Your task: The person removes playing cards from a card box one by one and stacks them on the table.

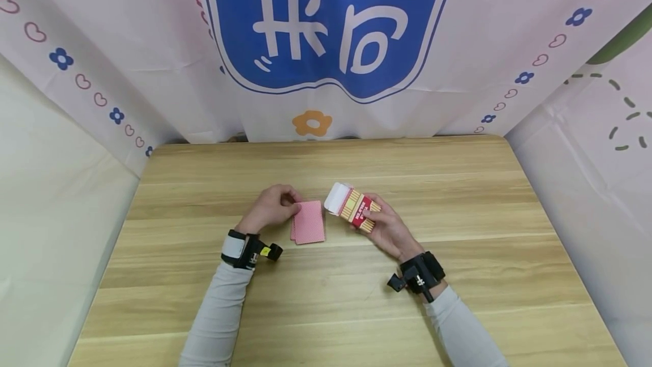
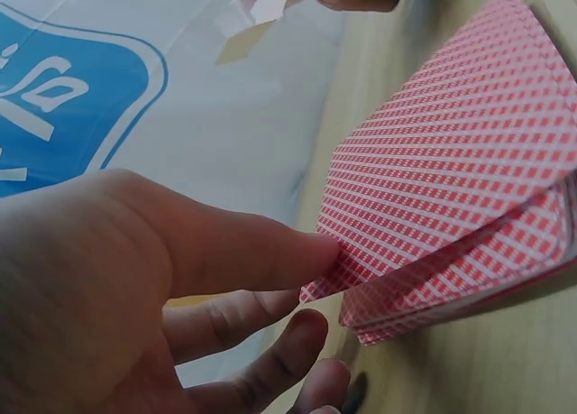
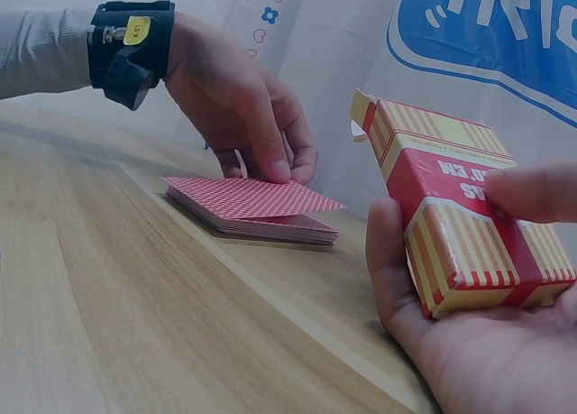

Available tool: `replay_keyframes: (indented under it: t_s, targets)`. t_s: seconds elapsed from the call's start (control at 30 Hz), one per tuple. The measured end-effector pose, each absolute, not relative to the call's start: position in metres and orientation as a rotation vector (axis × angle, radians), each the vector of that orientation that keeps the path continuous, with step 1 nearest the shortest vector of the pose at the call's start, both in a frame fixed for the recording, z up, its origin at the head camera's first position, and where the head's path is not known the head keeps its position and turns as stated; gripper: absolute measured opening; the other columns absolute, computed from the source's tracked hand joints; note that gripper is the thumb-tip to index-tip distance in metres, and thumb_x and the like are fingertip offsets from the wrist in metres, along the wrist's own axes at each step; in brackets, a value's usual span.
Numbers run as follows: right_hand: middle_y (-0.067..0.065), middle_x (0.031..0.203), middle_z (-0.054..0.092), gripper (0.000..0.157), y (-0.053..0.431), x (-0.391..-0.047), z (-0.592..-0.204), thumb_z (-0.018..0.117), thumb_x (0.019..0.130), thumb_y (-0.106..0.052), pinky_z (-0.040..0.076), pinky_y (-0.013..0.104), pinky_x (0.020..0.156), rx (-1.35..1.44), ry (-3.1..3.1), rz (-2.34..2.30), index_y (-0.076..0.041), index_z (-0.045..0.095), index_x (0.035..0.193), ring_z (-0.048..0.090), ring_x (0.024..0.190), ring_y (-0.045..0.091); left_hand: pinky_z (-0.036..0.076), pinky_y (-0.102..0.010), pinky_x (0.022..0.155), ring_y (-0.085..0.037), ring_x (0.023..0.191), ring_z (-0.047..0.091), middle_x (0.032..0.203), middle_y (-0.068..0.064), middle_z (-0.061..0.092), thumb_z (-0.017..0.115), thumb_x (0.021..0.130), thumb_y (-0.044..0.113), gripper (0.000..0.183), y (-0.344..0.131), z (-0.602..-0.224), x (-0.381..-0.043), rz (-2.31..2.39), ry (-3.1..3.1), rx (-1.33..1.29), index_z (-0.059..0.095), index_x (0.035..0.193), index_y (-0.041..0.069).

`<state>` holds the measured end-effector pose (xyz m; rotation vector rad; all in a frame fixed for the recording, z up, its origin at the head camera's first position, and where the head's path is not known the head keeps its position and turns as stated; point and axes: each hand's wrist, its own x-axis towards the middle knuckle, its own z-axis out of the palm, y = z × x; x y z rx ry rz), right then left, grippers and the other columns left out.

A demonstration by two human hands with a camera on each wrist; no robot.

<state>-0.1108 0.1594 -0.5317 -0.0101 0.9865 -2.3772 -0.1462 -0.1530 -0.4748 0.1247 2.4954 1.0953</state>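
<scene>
A deck of red-patterned playing cards [image 1: 309,223] lies face down near the middle of the table. My left hand [image 1: 270,207] pinches the upper card or cards at one edge, thumb on top. In the right wrist view that top layer [image 3: 257,196] is lifted off the stack [image 3: 270,230] on one side, leaving a thin gap. To the right, my right hand [image 1: 389,231] grips a red and yellow striped card box [image 1: 356,208] with the thumb across its front. The box's white flap [image 1: 336,197] stands open, pointing toward the deck. Its inside cannot be seen.
The wooden table [image 1: 326,304] reaches back to a white printed curtain [image 1: 168,72] with a blue emblem [image 1: 331,27]. Pale curtain sides flank the table. Both wrists carry black strapped cameras, one on the left [image 1: 247,250] and one on the right [image 1: 421,273].
</scene>
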Motion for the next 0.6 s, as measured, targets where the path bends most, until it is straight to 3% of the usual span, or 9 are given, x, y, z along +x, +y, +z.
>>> replay_keyframes:
  t_s: [0.37, 0.6]
  targets:
    - [0.018, 0.152, 0.037, 0.041, 0.1583, -0.1104, -0.5288, 0.048, 0.101, 0.004, 0.057, 0.042, 0.095, 0.018, 1.004, -2.371, -0.014, 0.045, 0.138, 0.06, 0.125, 0.03, 0.05, -0.033, 0.072, -0.021, 0.086, 0.059, 0.099, -0.008, 0.066, 0.071, 0.094, 0.015, 0.011, -0.1511, -0.4782, -0.1453, 1.055, 2.556, 0.169, 0.071, 0.102, 0.008]
    - [0.019, 0.153, 0.037, 0.041, 0.1582, -0.1107, -0.5297, 0.049, 0.101, 0.004, 0.057, 0.042, 0.095, 0.027, 1.004, -2.374, -0.014, 0.045, 0.138, 0.06, 0.125, 0.031, 0.051, -0.034, 0.076, -0.021, 0.088, 0.06, 0.102, -0.008, 0.066, 0.072, 0.094, 0.018, 0.017, -0.1513, -0.4832, -0.1474, 1.065, 2.577, 0.156, 0.071, 0.109, 0.009]
